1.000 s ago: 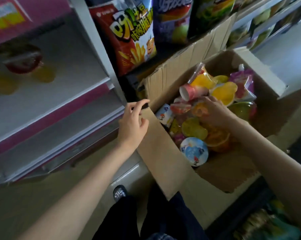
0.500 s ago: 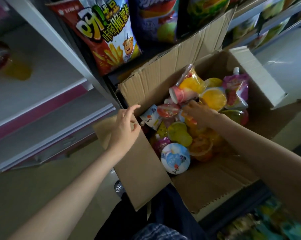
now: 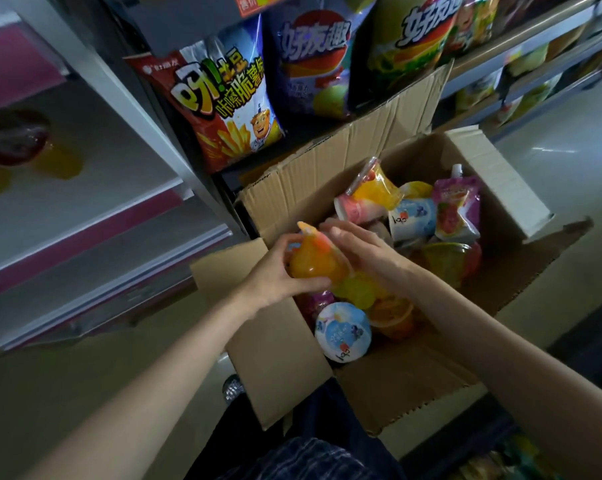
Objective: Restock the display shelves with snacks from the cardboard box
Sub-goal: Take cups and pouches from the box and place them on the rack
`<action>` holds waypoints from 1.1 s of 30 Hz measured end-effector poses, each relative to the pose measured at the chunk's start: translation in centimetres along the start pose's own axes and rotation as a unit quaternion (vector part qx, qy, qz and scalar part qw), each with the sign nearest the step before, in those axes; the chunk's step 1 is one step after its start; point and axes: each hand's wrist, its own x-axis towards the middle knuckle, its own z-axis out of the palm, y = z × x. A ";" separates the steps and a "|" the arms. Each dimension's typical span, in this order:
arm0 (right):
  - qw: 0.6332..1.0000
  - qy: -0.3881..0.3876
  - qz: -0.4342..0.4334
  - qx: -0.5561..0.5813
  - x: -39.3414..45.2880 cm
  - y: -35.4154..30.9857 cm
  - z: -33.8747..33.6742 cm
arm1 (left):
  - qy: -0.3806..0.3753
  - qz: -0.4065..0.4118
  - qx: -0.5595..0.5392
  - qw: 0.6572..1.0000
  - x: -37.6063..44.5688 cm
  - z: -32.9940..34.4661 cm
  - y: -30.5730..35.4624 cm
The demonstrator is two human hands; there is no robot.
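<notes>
An open cardboard box (image 3: 313, 174) full of jelly cups and pouches sits in front of me. Over its left side my left hand (image 3: 271, 278) grips an orange jelly cup (image 3: 313, 263), fingers above and thumb beneath. My right hand (image 3: 358, 247) lies against the cup's right side with fairly straight fingers; its thumb is hidden. Still in the box are a blue-lidded white cup (image 3: 342, 329), a purple spouted pouch (image 3: 458, 209) and several yellow and orange cups. The white display shelf (image 3: 95, 192) at the left carries a dark red cup (image 3: 14, 140) and yellow cups.
Big chip bags, one red (image 3: 223, 109) and one purple (image 3: 313, 64), stand on the rack right behind the box. The box's left flap (image 3: 275, 341) sticks out toward me above my knees. More stocked shelves run off at the upper right. Pale floor lies below the left shelf.
My right hand has lifted an orange jelly cup out of the box. My left hand has let go of the flap and taken hold of that cup. The view has swung right and tilted up.
</notes>
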 end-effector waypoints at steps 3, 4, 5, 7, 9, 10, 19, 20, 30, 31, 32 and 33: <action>0.998 0.000 0.028 0.056 2.4 0.7 -0.6 | 0.026 -0.027 -0.071 0.997 -1.3 -1.5 -1.0; 0.999 0.049 0.021 0.008 3.7 1.5 -1.2 | 0.039 -0.034 -0.105 0.993 -1.8 -1.9 -1.3; 0.989 0.104 0.002 -0.103 5.2 2.3 -2.0 | 0.057 -0.043 -0.139 0.988 -2.3 -2.3 -1.7; 0.914 0.123 -0.012 -0.386 8.2 4.3 -3.4 | 0.098 -0.054 -0.196 0.974 -3.0 -3.0 -2.3; 0.828 0.061 0.023 -0.557 10.6 6.2 -3.5 | 0.128 -0.053 -0.229 0.964 -3.5 -3.7 -2.7; 0.799 0.049 0.049 -0.597 11.6 7.2 -3.0 | 0.141 -0.052 -0.240 0.959 -3.7 -4.1 -2.7; 0.733 0.089 0.126 -0.663 14.8 7.9 -1.5 | 0.159 -0.043 -0.135 0.977 -3.9 -5.5 -3.1; 0.759 0.089 0.122 -0.634 14.4 7.6 -1.6 | 0.161 -0.040 -0.137 0.977 -4.0 -5.4 -3.3; 0.820 0.178 -0.137 -0.526 1.8 -3.3 1.9 | 0.240 0.028 -0.174 0.955 -8.2 -10.2 -2.0; 0.804 0.178 -0.172 -0.540 1.3 -4.5 3.4 | 0.254 0.028 -0.160 0.953 -8.9 -11.0 -2.0; 0.792 0.184 -0.208 -0.543 1.2 -5.4 5.0 | 0.266 0.028 -0.149 0.952 -9.8 -11.9 -2.1; 0.787 0.194 -0.241 -0.533 1.4 -6.3 6.9 | 0.280 0.030 -0.145 0.948 -10.7 -12.9 -2.2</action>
